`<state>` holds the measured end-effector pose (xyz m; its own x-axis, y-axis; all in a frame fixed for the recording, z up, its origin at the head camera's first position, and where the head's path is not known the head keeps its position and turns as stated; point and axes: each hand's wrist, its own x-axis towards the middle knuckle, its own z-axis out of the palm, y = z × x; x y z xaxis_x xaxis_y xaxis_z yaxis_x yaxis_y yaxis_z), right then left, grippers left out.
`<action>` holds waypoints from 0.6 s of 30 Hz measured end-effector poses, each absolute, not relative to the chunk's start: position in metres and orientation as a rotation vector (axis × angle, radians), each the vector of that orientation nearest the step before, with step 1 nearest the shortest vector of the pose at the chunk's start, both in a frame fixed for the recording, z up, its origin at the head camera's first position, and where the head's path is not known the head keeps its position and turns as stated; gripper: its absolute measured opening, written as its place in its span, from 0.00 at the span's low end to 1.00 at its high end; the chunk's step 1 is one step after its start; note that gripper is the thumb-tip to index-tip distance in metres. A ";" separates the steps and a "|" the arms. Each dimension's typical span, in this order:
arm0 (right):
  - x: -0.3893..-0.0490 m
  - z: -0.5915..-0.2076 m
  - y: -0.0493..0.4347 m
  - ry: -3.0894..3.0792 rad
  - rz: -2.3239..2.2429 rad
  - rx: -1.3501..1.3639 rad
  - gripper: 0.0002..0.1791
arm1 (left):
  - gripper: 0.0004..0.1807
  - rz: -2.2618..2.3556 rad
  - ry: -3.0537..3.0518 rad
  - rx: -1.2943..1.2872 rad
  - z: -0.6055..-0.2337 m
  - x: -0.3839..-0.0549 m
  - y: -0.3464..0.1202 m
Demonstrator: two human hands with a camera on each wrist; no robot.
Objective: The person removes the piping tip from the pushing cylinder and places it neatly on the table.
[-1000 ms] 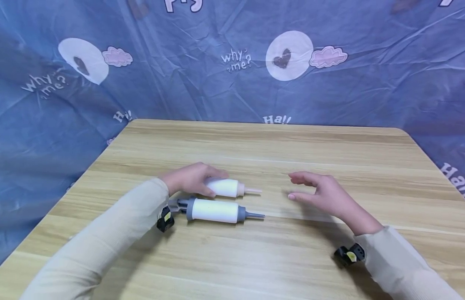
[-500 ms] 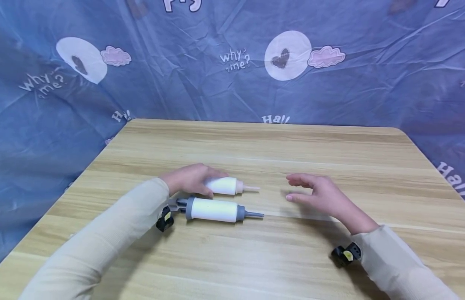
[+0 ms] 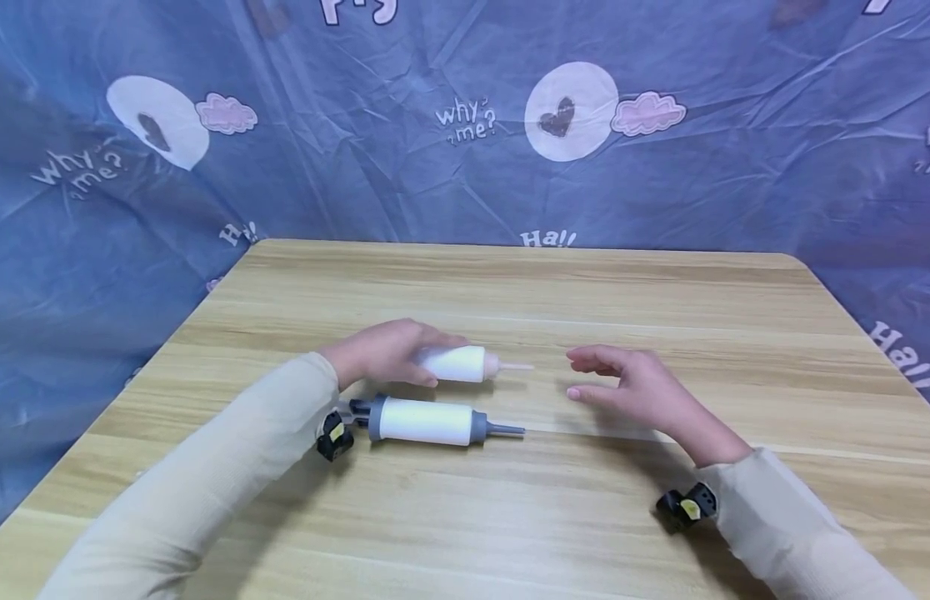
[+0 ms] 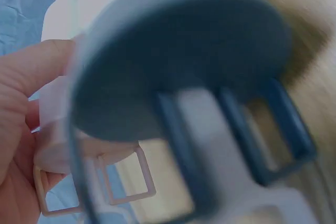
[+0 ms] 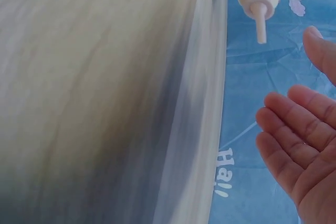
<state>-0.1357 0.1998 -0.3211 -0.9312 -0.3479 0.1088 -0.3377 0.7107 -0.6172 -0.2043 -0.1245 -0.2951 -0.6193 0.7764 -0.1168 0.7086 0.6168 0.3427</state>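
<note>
In the head view my left hand [image 3: 386,352] grips a white balloon pump with pale pink ends [image 3: 459,364] from above, its thin nozzle pointing right. The hand hides its handle end; pink loops of that handle show in the left wrist view. A shadow lies under this pump. Nearer the person, a second balloon pump with grey ends [image 3: 426,421] lies on the table, nozzle also to the right. Its grey end cap [image 4: 184,51] fills much of the left wrist view. My right hand [image 3: 637,387] holds nothing, fingers and thumb apart, palm facing the pink pump's nozzle [image 5: 261,24].
Both pumps are on a wooden table [image 3: 510,517] with rounded far corners. A blue printed cloth [image 3: 405,167] hangs behind it and down the left side. Each wrist wears a small black camera, the left one [image 3: 334,436] close to the grey pump's handle.
My left hand has moved slightly up and to the right with the pink pump, whose nozzle now sits farther from the grey one. The right hand stays nearly where it was.
</note>
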 end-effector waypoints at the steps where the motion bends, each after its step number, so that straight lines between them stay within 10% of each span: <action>1: -0.136 -0.321 0.199 2.889 -1.053 -0.584 0.29 | 0.36 0.390 2.595 1.228 -0.292 -0.203 -0.123; 18: -0.139 -0.322 0.182 2.690 -1.412 -0.623 0.23 | 0.36 0.308 2.593 1.360 -0.269 -0.178 -0.091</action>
